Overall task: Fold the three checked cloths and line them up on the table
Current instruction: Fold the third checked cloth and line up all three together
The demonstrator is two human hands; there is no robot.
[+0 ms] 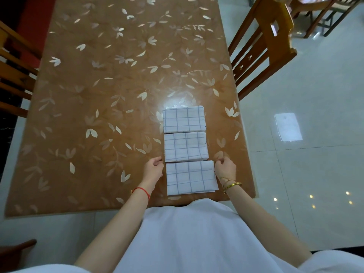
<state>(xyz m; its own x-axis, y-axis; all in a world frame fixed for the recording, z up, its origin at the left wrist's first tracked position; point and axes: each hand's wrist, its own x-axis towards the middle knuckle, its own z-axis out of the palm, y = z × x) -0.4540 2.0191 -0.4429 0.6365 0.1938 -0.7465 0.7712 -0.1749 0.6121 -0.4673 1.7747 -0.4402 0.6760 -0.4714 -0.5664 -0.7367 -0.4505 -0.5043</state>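
Three folded white cloths with blue checks lie in a column on the brown table (pixel 98 95). The far cloth (pixel 184 119) sits under a glare spot, the middle cloth (pixel 186 146) touches it, and the near cloth (pixel 191 177) lies close to the front edge, shifted slightly right. My left hand (pixel 152 168) rests at the near cloth's left edge with fingers curled. My right hand (pixel 225 167) is at its right edge, fingers curled too. I cannot tell whether either hand pinches the cloth's edge.
The table has a leaf-patterned cover. A wooden chair (pixel 264 46) stands at its right side and another chair (pixel 13 75) at its left. Pale tiled floor (pixel 305 154) lies to the right. My white garment (pixel 187 233) fills the bottom.
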